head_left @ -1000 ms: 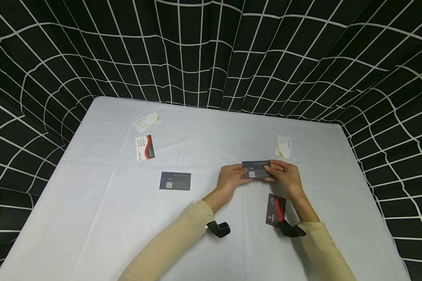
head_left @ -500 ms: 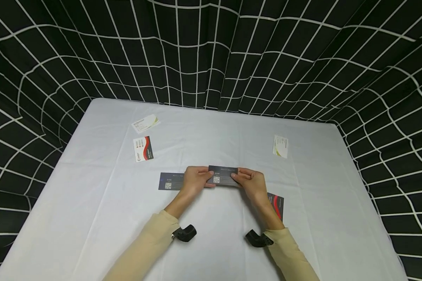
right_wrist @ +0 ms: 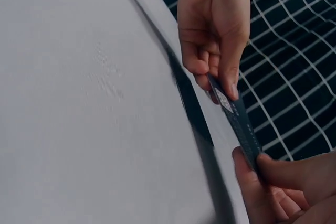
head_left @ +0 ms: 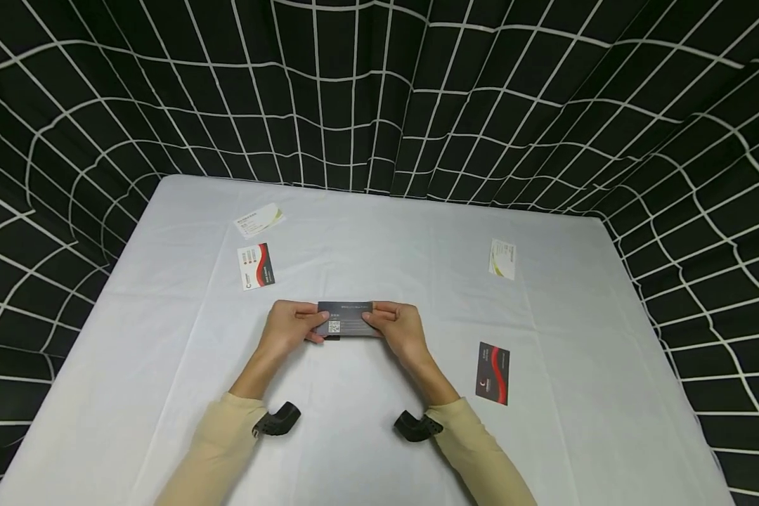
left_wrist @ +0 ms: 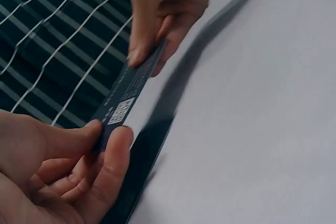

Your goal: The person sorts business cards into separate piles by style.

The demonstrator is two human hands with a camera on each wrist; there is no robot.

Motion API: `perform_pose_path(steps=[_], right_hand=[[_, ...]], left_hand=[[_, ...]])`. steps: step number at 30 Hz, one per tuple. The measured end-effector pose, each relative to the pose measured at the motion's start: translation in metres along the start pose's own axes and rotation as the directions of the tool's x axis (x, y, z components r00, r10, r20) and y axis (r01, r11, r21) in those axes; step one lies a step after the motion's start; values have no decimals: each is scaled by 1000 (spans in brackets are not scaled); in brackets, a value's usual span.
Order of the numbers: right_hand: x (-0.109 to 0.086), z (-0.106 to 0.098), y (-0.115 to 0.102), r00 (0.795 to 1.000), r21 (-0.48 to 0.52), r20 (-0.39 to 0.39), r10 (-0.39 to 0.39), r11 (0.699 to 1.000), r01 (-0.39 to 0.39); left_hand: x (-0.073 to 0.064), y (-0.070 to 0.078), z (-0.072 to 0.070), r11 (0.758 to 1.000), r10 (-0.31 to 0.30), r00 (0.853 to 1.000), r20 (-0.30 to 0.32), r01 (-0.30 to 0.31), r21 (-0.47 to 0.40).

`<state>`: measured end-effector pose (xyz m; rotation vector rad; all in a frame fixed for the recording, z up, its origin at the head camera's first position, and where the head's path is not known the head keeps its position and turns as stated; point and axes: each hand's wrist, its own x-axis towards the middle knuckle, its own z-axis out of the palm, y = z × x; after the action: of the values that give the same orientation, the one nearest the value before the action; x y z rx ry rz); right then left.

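Note:
My left hand (head_left: 283, 329) and right hand (head_left: 403, 332) hold a dark business card (head_left: 348, 318) by its two short ends, left of the table's middle. Thumbs lie on its printed face, where a QR code shows, with fingers behind. In the left wrist view the card (left_wrist: 122, 100) is raised off the cloth and tilted. Beneath it a second dark card (left_wrist: 152, 148) lies on the table, mostly hidden in the head view. The right wrist view also shows this lower card (right_wrist: 193, 106) apart from the held one.
On the white-clothed table (head_left: 379, 436), a black-and-red card (head_left: 492, 374) lies to the right. A white-and-green card (head_left: 502, 259) is behind it. At the left back lie a white-red-black card (head_left: 256, 266) and another white-and-green card (head_left: 259, 220). A black gridded curtain (head_left: 354, 98) surrounds the table.
Both hands have carried the dark card leftward, from the right side to over the second dark card, which is now mostly covered. The black-and-red card is now fully in view.

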<state>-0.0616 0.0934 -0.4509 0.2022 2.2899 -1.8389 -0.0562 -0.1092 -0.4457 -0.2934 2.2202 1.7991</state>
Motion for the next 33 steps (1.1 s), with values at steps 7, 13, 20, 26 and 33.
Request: perform_pose_path(steps=[7, 13, 20, 26, 33], right_hand=[[2, 21, -6, 1000, -44, 24, 2, 999, -1], [3, 26, -9, 998, -143, 3, -60, 988, 60], [4, 34, -8, 986, -368, -30, -165, 919, 142], [1, 42, -10, 971, -470, -36, -237, 862, 193], [-1, 47, -11, 967, -497, 14, -256, 837, 228]], left_hand=[[0, -4, -25, 997, 4, 999, -44, 0, 73], [1, -6, -30, 986, 29, 994, -105, -12, 166], [3, -5, -31, 944, 108, 984, -143, -57, 324], [-2, -3, -30, 905, 159, 969, -187, -68, 419], [-5, -5, -33, 866, 214, 955, -205, -88, 492]])
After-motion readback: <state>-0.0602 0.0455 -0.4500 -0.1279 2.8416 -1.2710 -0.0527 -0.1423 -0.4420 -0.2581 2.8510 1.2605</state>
